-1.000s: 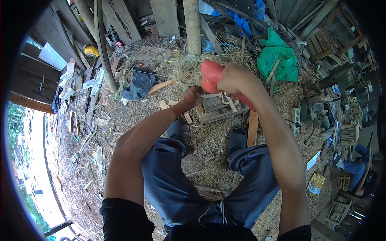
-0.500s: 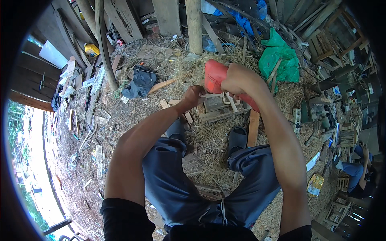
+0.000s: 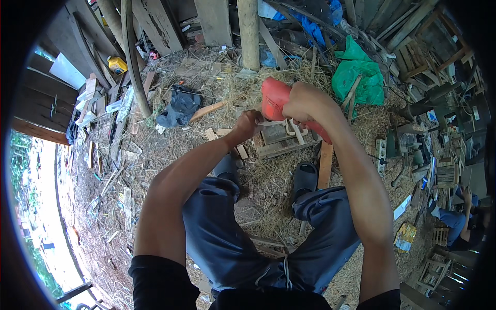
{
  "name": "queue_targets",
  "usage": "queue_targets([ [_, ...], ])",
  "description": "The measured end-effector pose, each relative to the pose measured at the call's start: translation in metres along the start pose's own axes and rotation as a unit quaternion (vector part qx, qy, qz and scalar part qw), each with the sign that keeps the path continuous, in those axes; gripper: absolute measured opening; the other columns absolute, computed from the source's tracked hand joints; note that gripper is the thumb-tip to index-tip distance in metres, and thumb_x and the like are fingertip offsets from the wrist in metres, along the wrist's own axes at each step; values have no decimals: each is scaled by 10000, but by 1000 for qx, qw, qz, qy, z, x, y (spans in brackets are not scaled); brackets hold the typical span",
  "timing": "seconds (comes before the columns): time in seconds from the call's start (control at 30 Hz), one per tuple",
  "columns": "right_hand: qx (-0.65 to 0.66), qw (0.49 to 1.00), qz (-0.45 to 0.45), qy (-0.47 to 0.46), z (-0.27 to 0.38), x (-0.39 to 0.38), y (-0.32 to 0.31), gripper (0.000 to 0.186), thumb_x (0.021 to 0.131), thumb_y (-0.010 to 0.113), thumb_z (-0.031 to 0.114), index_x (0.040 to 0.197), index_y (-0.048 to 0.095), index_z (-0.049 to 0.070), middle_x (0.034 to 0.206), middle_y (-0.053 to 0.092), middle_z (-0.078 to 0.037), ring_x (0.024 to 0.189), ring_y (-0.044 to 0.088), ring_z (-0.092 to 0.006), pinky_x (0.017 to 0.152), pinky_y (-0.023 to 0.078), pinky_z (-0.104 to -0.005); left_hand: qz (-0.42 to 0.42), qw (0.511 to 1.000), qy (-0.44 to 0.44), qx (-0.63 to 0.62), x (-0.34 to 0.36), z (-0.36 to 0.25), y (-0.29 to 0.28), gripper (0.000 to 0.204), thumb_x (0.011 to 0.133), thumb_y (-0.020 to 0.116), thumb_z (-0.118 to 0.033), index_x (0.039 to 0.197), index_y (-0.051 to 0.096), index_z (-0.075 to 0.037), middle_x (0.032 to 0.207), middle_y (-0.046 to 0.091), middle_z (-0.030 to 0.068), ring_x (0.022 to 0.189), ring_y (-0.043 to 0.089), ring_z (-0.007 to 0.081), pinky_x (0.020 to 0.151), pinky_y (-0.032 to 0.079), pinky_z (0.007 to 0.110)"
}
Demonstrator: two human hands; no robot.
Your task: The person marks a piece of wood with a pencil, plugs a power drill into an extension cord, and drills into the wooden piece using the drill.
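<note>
My right hand [image 3: 305, 103] is wrapped round a red power tool [image 3: 275, 97] with a rounded body; its working end is hidden beneath the body and my fingers. To the left of it, my left hand [image 3: 249, 124] is closed, fingertips at the end of a thin pale piece of wood [image 3: 269, 123] just under the tool. Below both hands a low wooden block [image 3: 283, 149] lies on the ground, with a greyish top. On its right side rests a pale, angled wooden piece [image 3: 296, 133], partly under my right hand.
My sandalled feet [image 3: 306, 178] flank the block, and a plank [image 3: 325, 165] lies by the right one. Beyond are a black plastic bag [image 3: 181, 105], a green plastic sheet [image 3: 359, 80] and a wooden post [image 3: 249, 36]. Another person [image 3: 462, 222] sits at far right.
The red tool and my right hand have shifted very slightly to the left. My left hand stays in place.
</note>
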State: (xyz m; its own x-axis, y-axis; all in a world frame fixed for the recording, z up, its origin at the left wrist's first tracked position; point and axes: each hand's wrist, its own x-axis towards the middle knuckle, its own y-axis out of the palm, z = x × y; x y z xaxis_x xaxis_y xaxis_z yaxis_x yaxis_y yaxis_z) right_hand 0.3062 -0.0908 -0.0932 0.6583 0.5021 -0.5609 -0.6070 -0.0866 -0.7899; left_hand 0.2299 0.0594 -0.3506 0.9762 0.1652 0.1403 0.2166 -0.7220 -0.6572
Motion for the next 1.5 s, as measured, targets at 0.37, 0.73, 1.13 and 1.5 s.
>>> queue_targets([
  [0.37,4,1000,3,-6,2,0,0,175,662,530,33,753,671,-15,651,659,-152,561,667,-237,543,532,-344,-7,1000,-4,-11,-1,-6,-2,250,632,780,-79,841,667,-1,840,676,152,768,675,276,702,542,346],
  [0.73,2,1000,-4,-21,3,-1,1,211,650,542,37,804,661,-44,664,661,-166,569,674,-239,544,537,-337,15,999,-35,11,0,-12,-5,312,656,796,-142,889,663,17,836,693,152,784,684,288,723,537,359],
  [1.13,13,1000,1,-18,2,1,4,215,668,540,32,828,656,-52,669,663,-165,562,669,-233,524,533,-341,-3,1000,-6,8,-1,-15,-8,282,667,798,-134,879,670,1,830,688,136,754,677,298,684,534,372],
  [1.5,-6,1000,1,-20,0,4,5,185,648,546,43,754,667,-47,658,661,-164,588,677,-245,571,537,-353,2,999,-32,7,1,-13,-7,256,650,798,-115,859,683,-22,832,683,127,741,675,271,682,536,351],
])
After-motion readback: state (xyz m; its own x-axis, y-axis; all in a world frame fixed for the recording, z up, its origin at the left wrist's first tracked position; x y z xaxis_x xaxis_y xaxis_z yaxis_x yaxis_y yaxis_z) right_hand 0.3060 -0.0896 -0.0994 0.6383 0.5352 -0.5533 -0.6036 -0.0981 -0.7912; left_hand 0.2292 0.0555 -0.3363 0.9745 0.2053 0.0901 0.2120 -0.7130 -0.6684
